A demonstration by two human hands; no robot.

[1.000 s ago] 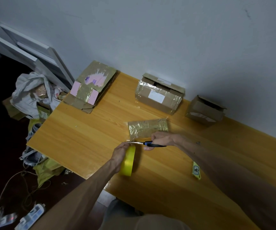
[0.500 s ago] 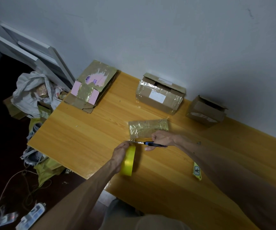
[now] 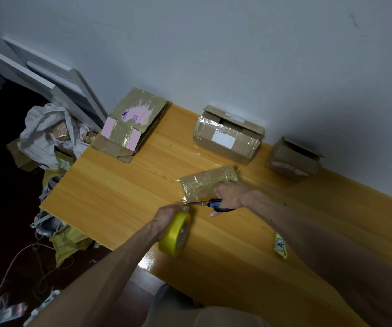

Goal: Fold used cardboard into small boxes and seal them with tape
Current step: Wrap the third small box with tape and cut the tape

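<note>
A small flat box [image 3: 208, 182] wrapped in shiny tape lies in the middle of the wooden table [image 3: 119, 197]. My left hand [image 3: 169, 214] grips a yellow tape roll [image 3: 175, 233] just in front of it, with a clear strip stretched from the roll toward the box. My right hand [image 3: 229, 195] holds blue-handled scissors [image 3: 210, 204], and their blades point left at the strip near my left thumb.
Against the wall stand a taped box [image 3: 225, 135] with a white label and a smaller open box [image 3: 292, 159]. A flattened pink-patched carton [image 3: 131, 125] lies at the table's far left corner. A small yellow tag [image 3: 280, 244] lies near my right forearm. Bags, boards and cables crowd the floor at left.
Both hands stay almost where they were. The scissor blades have edged slightly left into the stretched tape.
</note>
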